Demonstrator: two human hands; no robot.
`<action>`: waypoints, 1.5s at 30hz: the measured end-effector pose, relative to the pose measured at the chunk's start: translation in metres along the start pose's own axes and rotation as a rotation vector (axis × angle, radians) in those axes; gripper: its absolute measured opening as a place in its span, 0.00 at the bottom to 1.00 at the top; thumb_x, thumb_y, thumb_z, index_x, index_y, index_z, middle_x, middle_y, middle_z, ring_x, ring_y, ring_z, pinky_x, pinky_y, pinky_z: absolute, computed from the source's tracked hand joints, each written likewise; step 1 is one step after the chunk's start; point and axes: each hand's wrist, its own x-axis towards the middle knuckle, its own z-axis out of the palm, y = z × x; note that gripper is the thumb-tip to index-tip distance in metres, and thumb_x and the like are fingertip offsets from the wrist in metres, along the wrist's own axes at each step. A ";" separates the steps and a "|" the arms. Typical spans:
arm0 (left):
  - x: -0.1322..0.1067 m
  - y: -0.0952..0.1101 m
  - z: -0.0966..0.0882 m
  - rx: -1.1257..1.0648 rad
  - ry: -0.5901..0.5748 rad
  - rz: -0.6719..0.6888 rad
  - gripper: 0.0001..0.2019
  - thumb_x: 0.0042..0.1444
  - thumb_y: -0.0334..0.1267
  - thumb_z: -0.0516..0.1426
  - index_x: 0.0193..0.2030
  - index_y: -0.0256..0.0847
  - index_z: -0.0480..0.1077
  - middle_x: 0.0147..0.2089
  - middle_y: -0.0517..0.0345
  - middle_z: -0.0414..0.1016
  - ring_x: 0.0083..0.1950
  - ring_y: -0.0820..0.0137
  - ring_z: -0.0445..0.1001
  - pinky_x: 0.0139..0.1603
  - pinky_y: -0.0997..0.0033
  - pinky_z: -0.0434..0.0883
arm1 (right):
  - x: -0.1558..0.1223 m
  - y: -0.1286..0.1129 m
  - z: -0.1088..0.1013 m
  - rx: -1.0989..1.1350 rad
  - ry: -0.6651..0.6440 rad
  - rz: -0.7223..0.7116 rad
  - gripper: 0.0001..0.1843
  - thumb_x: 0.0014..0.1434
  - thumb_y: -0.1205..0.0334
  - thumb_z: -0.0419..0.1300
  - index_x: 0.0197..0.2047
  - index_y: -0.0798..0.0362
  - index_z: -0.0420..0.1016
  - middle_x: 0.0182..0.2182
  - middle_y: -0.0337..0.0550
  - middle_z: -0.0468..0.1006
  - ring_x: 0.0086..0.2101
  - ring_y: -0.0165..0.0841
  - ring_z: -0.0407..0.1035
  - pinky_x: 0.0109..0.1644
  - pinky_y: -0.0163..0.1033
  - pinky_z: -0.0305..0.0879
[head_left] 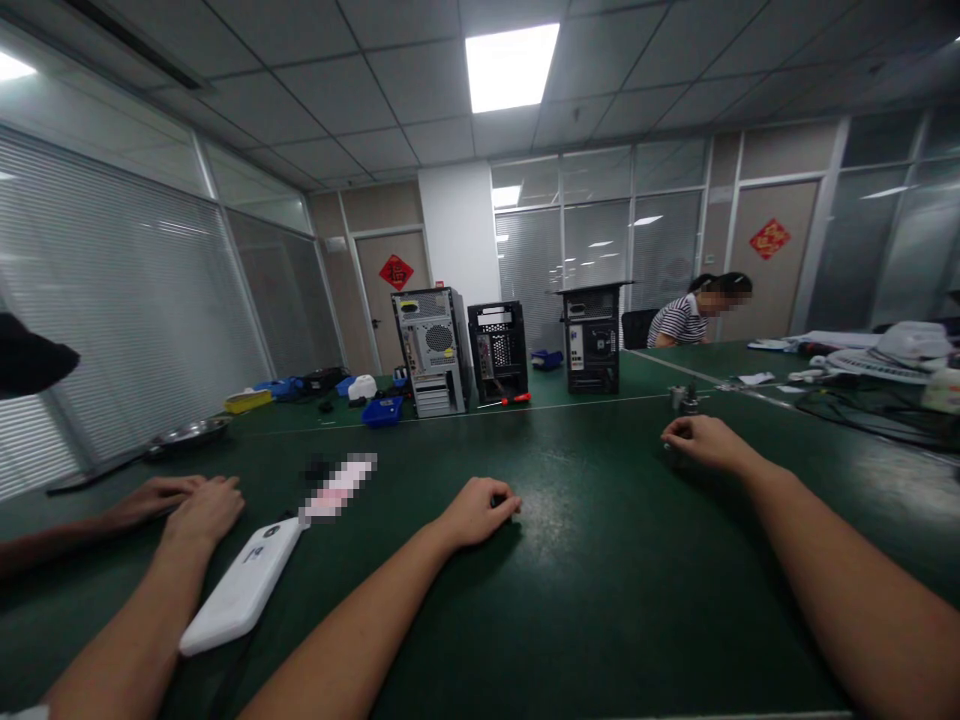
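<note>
Left hand: the left hand [478, 512] is being held low at the tabletop [600, 620], with its fingers curled and the thumb close to the forefinger; whether something small is being pinched cannot be told.
Right hand: the right hand [703, 442] is being stretched forward, its fingers bent and gathered near the tips; whether they are being closed on a small thing cannot be told.
Metal parts: the small metal parts [684, 400] are being carried by the tabletop, just beyond the right hand; no clear contact is being shown.
Computer cases: the silver case [436, 350], the middle case [499, 350] and the right case [592, 340] are being stood upright, well apart from both hands.
Screwdriver: the red screwdriver [516, 399] is being used by no hand; it is lying before the middle case.
Progress: no finished piece is being shown between the hands, and the metal parts are being seen apart from the cases; how much is done or left cannot be judged.
Neighbour: a co-worker's hands [204, 508] are being rested at the left, beyond the white device [247, 588].
</note>
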 end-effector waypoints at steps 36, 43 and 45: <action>-0.002 -0.001 0.000 -0.020 -0.007 0.003 0.18 0.66 0.46 0.53 0.38 0.37 0.80 0.36 0.55 0.80 0.36 0.70 0.73 0.39 0.74 0.65 | -0.004 -0.001 -0.004 0.011 0.027 0.006 0.22 0.52 0.40 0.64 0.38 0.49 0.84 0.38 0.47 0.84 0.38 0.45 0.76 0.41 0.45 0.70; -0.001 -0.003 0.001 -0.028 -0.004 0.004 0.17 0.66 0.45 0.54 0.38 0.37 0.80 0.36 0.55 0.79 0.36 0.70 0.73 0.38 0.75 0.64 | -0.004 -0.003 -0.003 0.010 0.006 0.010 0.20 0.52 0.41 0.64 0.38 0.47 0.85 0.38 0.44 0.84 0.40 0.44 0.77 0.43 0.44 0.71; -0.001 -0.003 0.001 -0.028 -0.005 0.007 0.17 0.66 0.45 0.54 0.38 0.37 0.80 0.36 0.55 0.79 0.36 0.70 0.73 0.38 0.75 0.64 | -0.004 -0.003 -0.002 0.021 0.000 0.009 0.21 0.52 0.40 0.64 0.38 0.47 0.85 0.38 0.44 0.84 0.39 0.44 0.77 0.42 0.44 0.70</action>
